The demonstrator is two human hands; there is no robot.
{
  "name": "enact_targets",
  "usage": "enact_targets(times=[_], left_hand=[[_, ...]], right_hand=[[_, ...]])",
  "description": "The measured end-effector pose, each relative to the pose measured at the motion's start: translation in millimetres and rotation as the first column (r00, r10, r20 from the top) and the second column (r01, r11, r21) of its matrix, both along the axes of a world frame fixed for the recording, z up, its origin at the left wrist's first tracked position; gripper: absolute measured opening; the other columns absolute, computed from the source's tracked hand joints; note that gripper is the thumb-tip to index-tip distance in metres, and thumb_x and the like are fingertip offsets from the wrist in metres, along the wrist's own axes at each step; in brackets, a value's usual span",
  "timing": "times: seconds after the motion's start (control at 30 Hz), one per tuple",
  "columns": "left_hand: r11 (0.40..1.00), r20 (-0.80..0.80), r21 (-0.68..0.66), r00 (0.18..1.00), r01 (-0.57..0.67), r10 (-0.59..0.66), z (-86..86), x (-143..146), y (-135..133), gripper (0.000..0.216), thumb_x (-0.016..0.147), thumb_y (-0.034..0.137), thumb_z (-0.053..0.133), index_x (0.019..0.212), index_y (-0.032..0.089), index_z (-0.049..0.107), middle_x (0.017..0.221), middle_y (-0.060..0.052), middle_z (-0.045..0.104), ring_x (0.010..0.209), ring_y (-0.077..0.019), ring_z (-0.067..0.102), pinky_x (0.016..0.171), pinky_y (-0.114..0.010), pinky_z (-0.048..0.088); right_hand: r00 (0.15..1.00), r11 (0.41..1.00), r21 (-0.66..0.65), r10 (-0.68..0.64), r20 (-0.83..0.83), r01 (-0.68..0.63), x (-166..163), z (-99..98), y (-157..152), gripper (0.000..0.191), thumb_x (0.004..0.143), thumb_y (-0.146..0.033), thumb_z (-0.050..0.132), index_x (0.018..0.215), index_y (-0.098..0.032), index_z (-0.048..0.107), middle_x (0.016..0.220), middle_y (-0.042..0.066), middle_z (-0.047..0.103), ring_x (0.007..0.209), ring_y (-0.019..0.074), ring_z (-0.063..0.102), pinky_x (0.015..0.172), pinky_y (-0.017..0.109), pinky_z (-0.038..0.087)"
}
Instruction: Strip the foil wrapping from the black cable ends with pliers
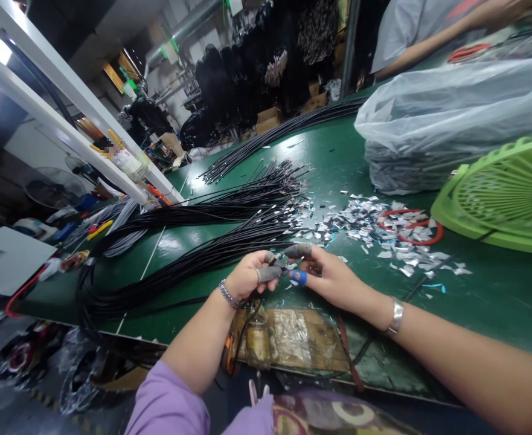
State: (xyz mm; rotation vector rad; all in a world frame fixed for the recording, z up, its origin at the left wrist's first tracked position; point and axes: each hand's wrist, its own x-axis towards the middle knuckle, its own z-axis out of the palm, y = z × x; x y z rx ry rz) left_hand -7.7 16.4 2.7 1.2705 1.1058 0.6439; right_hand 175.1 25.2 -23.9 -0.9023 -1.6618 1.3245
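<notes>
My left hand, with grey finger covers, is closed around a thin black cable whose end sticks out between thumb and forefinger. Close against that end are the curled fingers of my right hand, which has blue tape on the thumb and grey covers on other fingers. The exact contact at the cable's tip is small and partly hidden. Just beyond my hands lies a bundle of black cables with stripped ends, and behind it a second cable bundle. Silvery foil scraps are scattered to the right.
A wooden block with a metal fixture sits at the green table's near edge. On the right stand a green fan and a plastic-wrapped bundle. A red ring lies among the scraps. Another person's arm shows at the back.
</notes>
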Motion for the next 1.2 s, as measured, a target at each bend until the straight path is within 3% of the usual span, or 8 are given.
enact_targets(times=[0.13,0.27,0.33,0.43,0.6,0.77,1.07,1.2], left_hand=[[1.0,-0.012,0.003,0.999,0.03,-0.03,-0.5,-0.7,-0.3,0.048,0.061,0.056,0.069,0.077,0.014,0.051,0.047,0.005,0.053,0.029,-0.0023,0.032,0.032,-0.017,0.018],[0.997,-0.067,0.013,0.995,0.072,-0.071,-1.8,-0.8,-0.8,0.046,0.062,0.056,0.069,0.074,0.016,0.049,0.047,0.005,0.053,0.031,-0.003,0.033,0.033,-0.018,0.021],[0.995,-0.117,0.037,0.99,0.088,-0.083,-3.3,-0.5,-1.2,0.043,0.064,0.054,0.068,0.073,0.016,0.049,0.047,0.005,0.052,0.033,-0.0034,0.034,0.035,-0.018,0.023],[0.981,-0.185,0.18,0.982,0.069,-0.035,-6.1,-0.1,-2.1,0.037,0.07,0.05,0.063,0.07,0.016,0.05,0.05,0.004,0.052,0.039,-0.005,0.039,0.041,-0.019,0.03],[0.859,-0.349,0.504,0.931,0.092,0.105,-7.7,-1.4,-4.1,0.023,0.079,0.037,0.056,0.07,0.016,0.054,0.058,0.001,0.054,0.053,-0.0092,0.048,0.054,-0.021,0.037],[0.778,-0.485,0.599,0.859,0.188,0.166,-7.1,-2.6,-6.2,0.017,0.081,0.031,0.053,0.073,0.017,0.057,0.063,-0.001,0.057,0.056,-0.0114,0.048,0.057,-0.023,0.037],[0.797,-0.437,0.582,0.889,0.161,0.139,-7.9,-1.4,-6.1,0.017,0.079,0.032,0.055,0.074,0.017,0.058,0.062,-0.001,0.058,0.057,-0.0117,0.05,0.058,-0.023,0.039],[0.878,-0.298,0.477,0.947,0.041,0.118,-7.4,-0.2,-5.6,0.026,0.077,0.041,0.059,0.072,0.016,0.056,0.056,0.0,0.056,0.051,-0.0101,0.05,0.053,-0.022,0.04]], right_hand=[[0.997,0.996,-0.093,0.0,-0.078,-0.008,-1.9,-1.4,1.4,0.042,0.063,-0.049,0.073,0.092,-0.022,0.058,0.088,0.004,0.067,0.065,0.0164,0.056,0.065,0.034,0.048],[0.978,0.968,-0.24,0.027,-0.206,-0.077,-4.3,-2.2,2.2,0.042,0.06,-0.046,0.075,0.088,-0.022,0.058,0.085,0.003,0.066,0.075,0.0179,0.06,0.074,0.034,0.049],[0.978,0.942,-0.323,0.024,-0.205,-0.091,-4.2,-1.4,2.5,0.04,0.058,-0.043,0.077,0.087,-0.021,0.059,0.081,0.002,0.065,0.07,0.0154,0.058,0.065,0.029,0.048],[0.985,0.903,-0.422,0.011,-0.174,-0.085,-2.7,0.5,3.0,0.036,0.058,-0.037,0.075,0.085,-0.019,0.061,0.072,0.0,0.06,0.052,0.0087,0.043,0.044,0.023,0.032],[0.962,0.879,-0.466,-0.038,-0.269,-0.096,-1.9,2.6,2.8,0.032,0.062,-0.038,0.07,0.086,-0.019,0.06,0.058,-0.005,0.048,0.046,0.0061,0.033,0.041,0.021,0.021],[0.965,0.865,-0.498,-0.075,-0.253,-0.063,-4.3,4.0,-0.1,0.042,0.057,-0.041,0.075,0.089,-0.019,0.057,0.055,-0.008,0.043,0.045,0.0061,0.031,0.041,0.021,0.021],[0.968,0.889,-0.455,-0.081,-0.236,-0.037,-7.3,2.3,-2.6,0.041,0.055,-0.03,0.074,0.089,-0.02,0.055,0.071,-0.003,0.059,0.051,0.0077,0.04,0.044,0.022,0.025],[0.976,0.915,-0.4,-0.034,-0.215,-0.056,-8.6,-1.1,-2.3,0.032,0.056,-0.023,0.07,0.084,-0.02,0.056,0.069,-0.002,0.059,0.061,0.0114,0.049,0.052,0.023,0.034]])
